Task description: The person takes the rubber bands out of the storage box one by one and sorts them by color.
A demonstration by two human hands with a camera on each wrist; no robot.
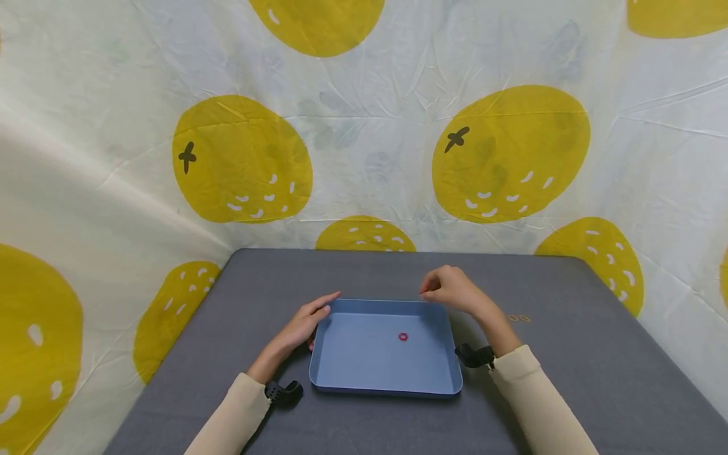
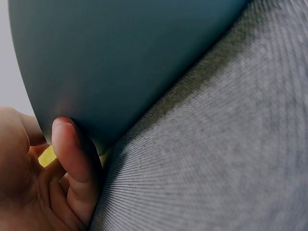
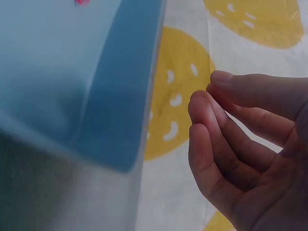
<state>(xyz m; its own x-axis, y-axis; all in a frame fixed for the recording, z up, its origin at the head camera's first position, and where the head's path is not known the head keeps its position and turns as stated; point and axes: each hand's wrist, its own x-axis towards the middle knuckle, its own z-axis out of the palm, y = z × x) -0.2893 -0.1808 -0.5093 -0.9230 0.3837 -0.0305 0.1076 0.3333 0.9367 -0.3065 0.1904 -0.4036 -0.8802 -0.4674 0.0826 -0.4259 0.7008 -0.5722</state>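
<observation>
I judged this as moving loops (image 1: 403,337).
Left hand (image 1: 303,327) gripped the tray (image 1: 358,363); right hand (image 1: 451,289) curled, seemingly empty; next called for pinching.

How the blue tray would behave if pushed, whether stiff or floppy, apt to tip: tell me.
The blue tray is probably stiff, since its walls stand without sagging. It seems unlikely to tip, being broad and low. A quick push might slide the small red ring, which appears loose on its smooth floor.
</observation>
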